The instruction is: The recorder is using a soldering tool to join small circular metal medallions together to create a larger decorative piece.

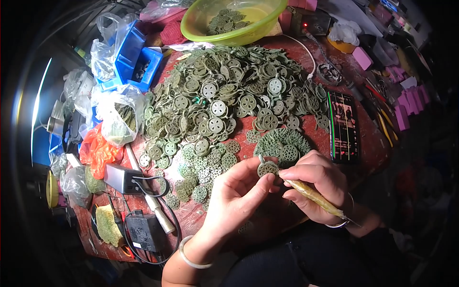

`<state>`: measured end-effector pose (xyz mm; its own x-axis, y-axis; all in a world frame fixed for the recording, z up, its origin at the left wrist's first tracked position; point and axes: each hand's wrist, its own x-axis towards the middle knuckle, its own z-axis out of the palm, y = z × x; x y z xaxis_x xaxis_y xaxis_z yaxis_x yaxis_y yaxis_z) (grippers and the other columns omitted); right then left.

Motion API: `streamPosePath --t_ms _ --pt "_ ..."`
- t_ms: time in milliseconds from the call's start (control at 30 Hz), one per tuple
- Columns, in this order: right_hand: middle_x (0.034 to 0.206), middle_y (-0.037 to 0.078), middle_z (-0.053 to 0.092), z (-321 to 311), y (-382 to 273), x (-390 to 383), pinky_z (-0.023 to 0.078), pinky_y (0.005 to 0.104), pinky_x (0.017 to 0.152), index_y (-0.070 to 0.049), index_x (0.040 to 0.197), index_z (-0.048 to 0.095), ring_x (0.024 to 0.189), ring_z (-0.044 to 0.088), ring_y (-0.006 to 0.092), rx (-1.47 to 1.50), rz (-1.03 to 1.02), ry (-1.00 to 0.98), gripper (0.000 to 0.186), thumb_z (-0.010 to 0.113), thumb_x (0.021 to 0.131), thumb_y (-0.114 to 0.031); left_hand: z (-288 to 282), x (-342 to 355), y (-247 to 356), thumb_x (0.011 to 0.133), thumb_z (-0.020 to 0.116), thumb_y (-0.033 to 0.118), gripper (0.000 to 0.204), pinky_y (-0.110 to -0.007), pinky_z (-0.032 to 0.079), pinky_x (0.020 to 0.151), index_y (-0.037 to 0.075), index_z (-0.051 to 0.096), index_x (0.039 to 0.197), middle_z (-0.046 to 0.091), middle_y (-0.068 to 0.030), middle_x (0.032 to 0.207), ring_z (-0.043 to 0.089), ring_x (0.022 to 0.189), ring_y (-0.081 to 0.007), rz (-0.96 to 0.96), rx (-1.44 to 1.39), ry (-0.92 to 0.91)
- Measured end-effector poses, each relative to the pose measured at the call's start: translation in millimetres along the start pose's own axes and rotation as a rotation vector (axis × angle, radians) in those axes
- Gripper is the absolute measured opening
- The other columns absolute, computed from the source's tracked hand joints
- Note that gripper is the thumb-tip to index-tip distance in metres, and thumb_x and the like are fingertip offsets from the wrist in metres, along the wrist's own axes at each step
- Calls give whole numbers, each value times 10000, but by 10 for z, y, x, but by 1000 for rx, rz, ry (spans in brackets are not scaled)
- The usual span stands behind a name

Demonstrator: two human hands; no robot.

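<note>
Between the thumb and fingers of my left hand point(239, 201) is a round, greenish openwork pendant point(267, 169) with a small loop at its top. My right hand point(320, 186) grips a slim tool with a yellowish, worn handle point(315, 196), its tip at the pendant's right edge. Just behind my hands a green, textured clustered piece point(272, 142) lies with some small discs on it. A large heap of similar pendants point(210, 86) covers the middle of the red table point(239, 225). Flat openwork discs point(215, 158) lie in front of the heap, left of my hands.
A yellow-green basin point(189, 24) holding discs is at the back; blue bins point(143, 67) and plastic bags point(117, 129) are at the left. Power units point(143, 229) with cables lie front left. A lit phone point(343, 126), hand tools point(382, 115) and pink blocks point(404, 115) are at the right.
</note>
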<state>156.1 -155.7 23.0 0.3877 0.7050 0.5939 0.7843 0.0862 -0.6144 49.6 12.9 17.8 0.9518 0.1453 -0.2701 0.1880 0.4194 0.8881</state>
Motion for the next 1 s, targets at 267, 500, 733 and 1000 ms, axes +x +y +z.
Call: streamPosePath --t_ms 267,500,733,1000 --pt "932 98 657 -1 11 14 500 342 667 -7 1105 600 743 617 225 -4 -13 -1 317 694 915 -243 11 8 46 973 596 62 323 -235 520 825 -4 567 1288 685 -44 1024 646 912 -91 -4 33 -14" --pt "929 105 651 -16 15 12 500 340 679 -6 1113 593 742 612 226 4 1 -11 309 692 916 -222 -22 38 17 992 577 91 314 -241 530 821 -9 578 1290 688 -58 1039 658 907 -106 -16 -7 -36" --pt "883 89 660 -19 23 26 500 325 687 -1 1094 614 745 616 209 45 48 17 288 702 910 -205 -65 71 -4 1024 520 135 318 -247 547 839 -42 573 1283 683 -101 1078 683 912 -157 -109 -315 -69" --pt "869 86 672 -113 29 94 500 306 633 0 1038 653 704 622 200 23 6 6 248 746 855 -138 -67 81 13 1021 526 135 301 -228 531 829 -48 584 1254 689 -111 1059 683 926 -157 -141 -353 -101"
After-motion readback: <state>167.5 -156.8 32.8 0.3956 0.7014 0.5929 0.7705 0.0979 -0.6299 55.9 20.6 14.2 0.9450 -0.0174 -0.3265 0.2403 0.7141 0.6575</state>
